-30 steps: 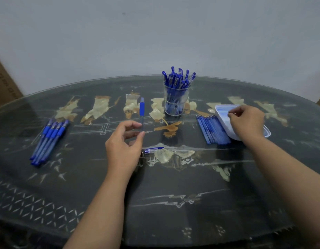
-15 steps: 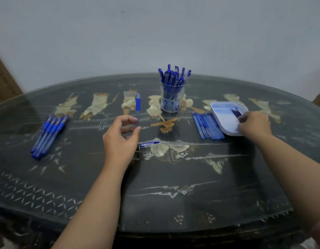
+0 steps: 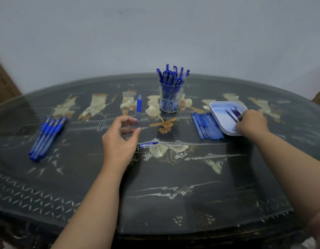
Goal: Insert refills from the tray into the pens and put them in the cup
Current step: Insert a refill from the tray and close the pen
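The left hand [image 3: 119,139] pinches a pen [image 3: 139,108] upright over the counter [image 3: 173,177], a little left of the cup [image 3: 171,100] full of pens [image 3: 171,76]. The right hand [image 3: 252,123] lies curled in the tray [image 3: 219,107], at the refills [image 3: 231,115]; whether it grips one cannot be told.

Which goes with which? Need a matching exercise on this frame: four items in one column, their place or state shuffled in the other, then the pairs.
Column A
1. cup
2. tray
3. pen barrel
4. row of pens

Column B
a. pinched upright by the left hand
b. lying on the table, far left
c. on the right, with the right hand reaching into it
d. standing at the middle back, full of capped pens

Pairs: 1-d, 2-c, 3-a, 4-b
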Tool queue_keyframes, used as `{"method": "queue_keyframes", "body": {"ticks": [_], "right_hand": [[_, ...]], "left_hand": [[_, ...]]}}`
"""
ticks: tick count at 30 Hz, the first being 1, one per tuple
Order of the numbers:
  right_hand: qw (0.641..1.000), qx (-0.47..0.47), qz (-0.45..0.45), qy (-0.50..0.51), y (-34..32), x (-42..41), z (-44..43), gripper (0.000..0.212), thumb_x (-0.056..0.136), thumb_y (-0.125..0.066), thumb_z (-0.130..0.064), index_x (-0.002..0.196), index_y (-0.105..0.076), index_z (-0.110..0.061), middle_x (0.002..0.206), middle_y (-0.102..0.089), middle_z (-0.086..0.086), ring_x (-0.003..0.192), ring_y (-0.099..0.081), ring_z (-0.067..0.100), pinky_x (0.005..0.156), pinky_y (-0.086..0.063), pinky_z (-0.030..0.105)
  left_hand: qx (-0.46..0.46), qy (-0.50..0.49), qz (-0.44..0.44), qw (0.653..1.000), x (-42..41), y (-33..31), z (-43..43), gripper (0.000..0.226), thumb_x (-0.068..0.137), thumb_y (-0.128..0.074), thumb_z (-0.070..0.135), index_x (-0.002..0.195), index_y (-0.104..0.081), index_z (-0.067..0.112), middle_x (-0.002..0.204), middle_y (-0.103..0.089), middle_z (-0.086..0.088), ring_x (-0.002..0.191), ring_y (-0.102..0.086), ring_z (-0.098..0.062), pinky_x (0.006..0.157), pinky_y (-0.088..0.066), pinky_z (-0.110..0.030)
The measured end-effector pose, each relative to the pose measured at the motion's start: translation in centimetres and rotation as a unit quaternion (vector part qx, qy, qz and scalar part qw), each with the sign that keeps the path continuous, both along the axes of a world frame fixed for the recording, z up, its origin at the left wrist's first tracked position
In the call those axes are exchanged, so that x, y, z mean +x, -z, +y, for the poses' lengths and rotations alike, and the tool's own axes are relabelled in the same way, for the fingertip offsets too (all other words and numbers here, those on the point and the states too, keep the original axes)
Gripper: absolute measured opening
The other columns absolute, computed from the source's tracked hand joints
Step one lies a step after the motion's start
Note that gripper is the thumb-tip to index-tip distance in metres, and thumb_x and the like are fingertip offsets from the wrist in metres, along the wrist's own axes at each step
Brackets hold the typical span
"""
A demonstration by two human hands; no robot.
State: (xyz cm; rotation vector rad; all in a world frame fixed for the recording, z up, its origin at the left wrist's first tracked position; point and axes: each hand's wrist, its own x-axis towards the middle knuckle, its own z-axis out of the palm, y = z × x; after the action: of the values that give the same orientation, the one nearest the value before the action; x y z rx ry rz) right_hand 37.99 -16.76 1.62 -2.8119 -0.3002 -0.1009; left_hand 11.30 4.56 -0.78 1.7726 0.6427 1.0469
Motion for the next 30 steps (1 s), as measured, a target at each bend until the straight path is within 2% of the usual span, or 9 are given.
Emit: {"method": "queue_keyframes", "body": {"ticks": [3, 7, 11, 13, 16, 18, 22, 27, 30], "right_hand": [[1.000, 0.015, -0.016, -0.009, -0.2, -0.3, 0.4, 0.024, 0.081, -0.050, 0.005, 0.096, -0.069, 0.004, 0.097, -0.063, 0.025, 0.078, -0.048, 0.034, 0.069, -0.037, 0.031], [0.996, 0.090, -0.007, -0.026, -1.3, -2.0, 1.6, 0.035, 0.091, -0.045, 0.000, 0.117, -0.068, -0.004, 0.120, -0.063, 0.021, 0.109, -0.057, 0.040, 0.084, -0.044, 0.034], [0.974, 0.207, 0.018, -0.086, -2.1, -5.7, 3.7, 0.032, 0.097, -0.045, -0.009, 0.119, -0.068, -0.009, 0.112, -0.069, 0.014, 0.087, -0.059, 0.025, 0.069, -0.038, 0.027], [0.958, 0.261, 0.044, -0.113, -2.2, -7.6, 4.6, 0.031, 0.096, -0.047, -0.006, 0.117, -0.068, -0.010, 0.109, -0.069, 0.006, 0.089, -0.056, 0.015, 0.069, -0.034, 0.018], [0.914, 0.371, 0.097, -0.130, -1.9, -10.5, 6.0, 0.024, 0.094, -0.055, -0.008, 0.110, -0.071, -0.015, 0.098, -0.070, 0.000, 0.094, -0.062, 0.013, 0.080, -0.042, 0.021], [0.881, 0.435, 0.128, -0.134, -1.7, -12.5, 6.5, 0.022, 0.093, -0.058, -0.009, 0.107, -0.071, -0.017, 0.091, -0.069, -0.003, 0.085, -0.061, 0.011, 0.084, -0.047, 0.027], [0.801, 0.527, 0.228, -0.168, -1.9, -15.1, 7.0, 0.021, 0.093, -0.060, -0.005, 0.110, -0.068, -0.013, 0.078, -0.067, -0.003, 0.063, -0.058, 0.002, 0.066, -0.050, 0.020], [0.723, 0.603, 0.277, -0.194, -2.7, -16.5, 7.6, 0.017, 0.092, -0.062, -0.003, 0.108, -0.066, -0.009, 0.086, -0.069, 0.007, 0.073, -0.064, 0.014, 0.068, -0.058, 0.026], [0.700, 0.628, 0.281, -0.192, -3.0, -16.5, 7.8, 0.014, 0.093, -0.061, -0.003, 0.105, -0.064, -0.010, 0.088, -0.067, 0.013, 0.076, -0.066, 0.021, 0.073, -0.060, 0.035]], "left_hand": [[-0.001, 0.002, 0.000, 1.000, 0.0, 0.1, 0.1, 0.032, 0.084, -0.073, 0.002, 0.093, -0.060, 0.031, 0.098, -0.068, 0.012, 0.084, -0.068, -0.003, 0.076, -0.058, -0.024], [0.003, 0.002, -0.005, 1.000, 0.0, 0.2, 0.1, 0.027, 0.083, -0.073, 0.002, 0.099, -0.062, 0.021, 0.099, -0.068, 0.010, 0.084, -0.068, -0.001, 0.075, -0.054, -0.015], [0.001, 0.006, -0.010, 1.000, 0.0, 0.2, 0.1, 0.027, 0.083, -0.074, 0.002, 0.101, -0.062, 0.018, 0.099, -0.069, 0.008, 0.083, -0.068, -0.001, 0.073, -0.052, -0.011], [0.001, 0.008, -0.010, 1.000, 0.0, 0.2, 0.1, 0.028, 0.082, -0.074, 0.001, 0.101, -0.062, 0.018, 0.099, -0.069, 0.007, 0.083, -0.068, -0.001, 0.074, -0.052, -0.011], [0.004, 0.015, -0.014, 1.000, 0.0, 0.3, 0.0, 0.029, 0.083, -0.074, 0.000, 0.101, -0.062, 0.019, 0.098, -0.070, 0.008, 0.083, -0.067, -0.001, 0.075, -0.052, -0.011], [0.005, 0.021, -0.017, 1.000, 0.1, 0.3, 0.0, 0.030, 0.083, -0.073, -0.001, 0.100, -0.061, 0.021, 0.097, -0.070, 0.009, 0.083, -0.067, -0.001, 0.075, -0.052, -0.012], [0.024, 0.027, -0.014, 0.999, 0.2, 0.5, 0.0, 0.038, 0.084, -0.071, -0.003, 0.096, -0.060, 0.031, 0.095, -0.070, 0.009, 0.085, -0.068, -0.005, 0.077, -0.055, -0.019], [0.079, 0.046, 0.000, 0.996, 0.2, 0.4, -0.4, 0.050, 0.085, -0.067, -0.007, 0.099, -0.061, 0.040, 0.092, -0.071, 0.014, 0.087, -0.068, -0.002, 0.081, -0.053, -0.016], [0.122, 0.056, 0.010, 0.991, 0.3, 0.4, -0.5, 0.049, 0.085, -0.065, -0.010, 0.107, -0.064, 0.034, 0.098, -0.070, 0.014, 0.089, -0.067, 0.002, 0.082, -0.050, -0.011]]}}
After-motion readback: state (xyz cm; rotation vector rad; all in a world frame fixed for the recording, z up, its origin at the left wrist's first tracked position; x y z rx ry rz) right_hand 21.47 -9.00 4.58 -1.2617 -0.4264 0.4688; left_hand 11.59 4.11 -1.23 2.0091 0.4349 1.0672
